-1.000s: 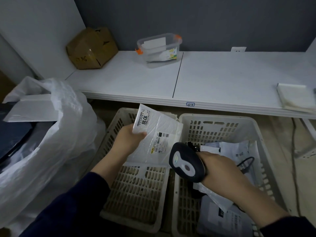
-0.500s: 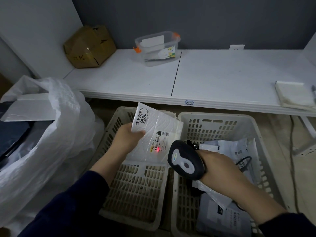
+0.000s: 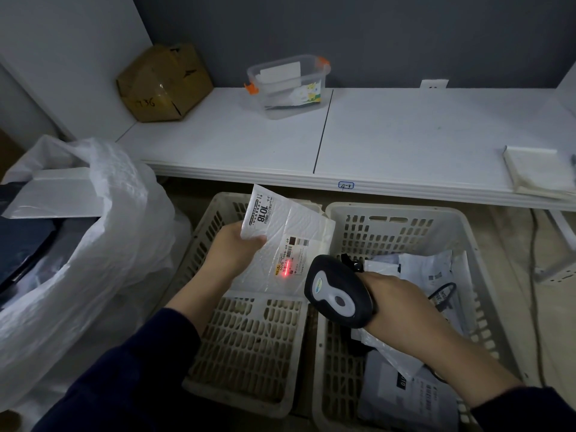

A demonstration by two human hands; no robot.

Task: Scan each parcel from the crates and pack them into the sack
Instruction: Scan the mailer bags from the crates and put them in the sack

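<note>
My left hand (image 3: 232, 247) grips a flat white parcel (image 3: 293, 226) by its left edge, holding it above the left crate (image 3: 249, 341). A label reading 1018 faces up. My right hand (image 3: 396, 304) holds a black barcode scanner (image 3: 338, 294) pointed at the parcel. A red scan light glows on the parcel's barcode label (image 3: 285, 274). The right crate (image 3: 402, 219) holds several more white and grey parcels (image 3: 408, 397). The big white sack (image 3: 103, 232) stands open at the left with parcels inside.
A white shelf (image 3: 405, 141) runs behind the crates. On it sit a brown cardboard box (image 3: 163, 82), a clear plastic tub (image 3: 288, 85) with orange clips and a folded white cloth (image 3: 539, 169) at the right. A cable (image 3: 536, 275) trails on the floor at right.
One second ago no scan light showed. The red light then appeared on the parcel's barcode label and is brighter now. Both hands have stayed nearly in place.
</note>
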